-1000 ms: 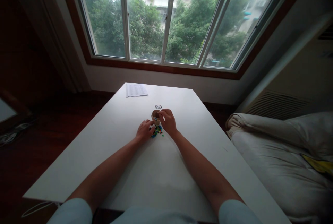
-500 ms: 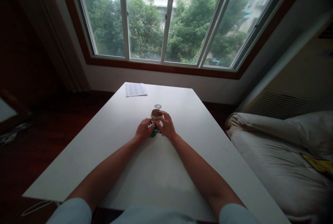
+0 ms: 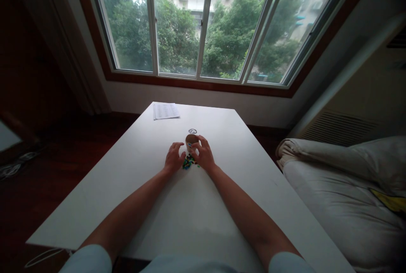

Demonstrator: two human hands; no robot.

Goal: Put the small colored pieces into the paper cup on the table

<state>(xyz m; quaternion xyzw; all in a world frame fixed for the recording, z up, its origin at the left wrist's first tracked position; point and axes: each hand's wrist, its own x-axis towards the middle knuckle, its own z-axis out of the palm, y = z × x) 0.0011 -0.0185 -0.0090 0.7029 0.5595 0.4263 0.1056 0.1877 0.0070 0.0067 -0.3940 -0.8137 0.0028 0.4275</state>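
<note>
A small brown cup [image 3: 190, 140] stands on the white table [image 3: 190, 205]. A little heap of tiny coloured pieces [image 3: 187, 163], green, blue and red, lies just in front of the cup. My left hand [image 3: 174, 159] rests beside the heap on its left, fingers loosely spread, the tips near the pieces. My right hand [image 3: 203, 154] is on the right of the heap, thumb and forefinger pinched together close to the cup's near side. What the pinch holds is too small to make out.
A small round lid [image 3: 192, 131] lies just behind the cup. A printed sheet of paper [image 3: 165, 110] lies at the table's far left corner. A bed with pale bedding [image 3: 342, 188] stands to the right of the table. A wide window runs behind.
My right hand went from the cup's rim down to the heap and has come back up beside the cup. My left hand's fingers have opened a little.
</note>
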